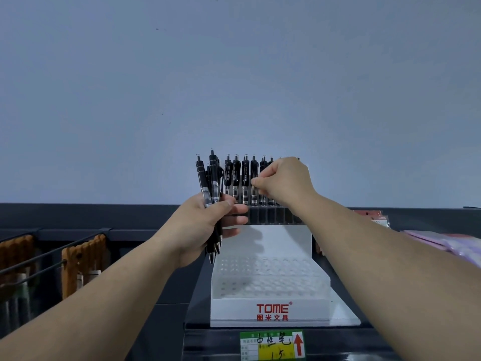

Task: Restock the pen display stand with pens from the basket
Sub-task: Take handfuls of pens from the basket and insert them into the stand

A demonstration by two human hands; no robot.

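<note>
Shelf (182, 311): left hand (200, 225) grips pens (212, 178), right hand (286, 181) pen (254, 169).

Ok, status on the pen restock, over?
Left hand grips bunch of black pens. Right hand pinches one pen in back row of display stand. Lower holes empty.

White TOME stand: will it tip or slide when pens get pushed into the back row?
Probably light: the stand looks like thin white plastic, its front rows empty. Its wide stepped base makes tipping unlikely; sliding on the smooth dark shelf seems likelier.
</note>
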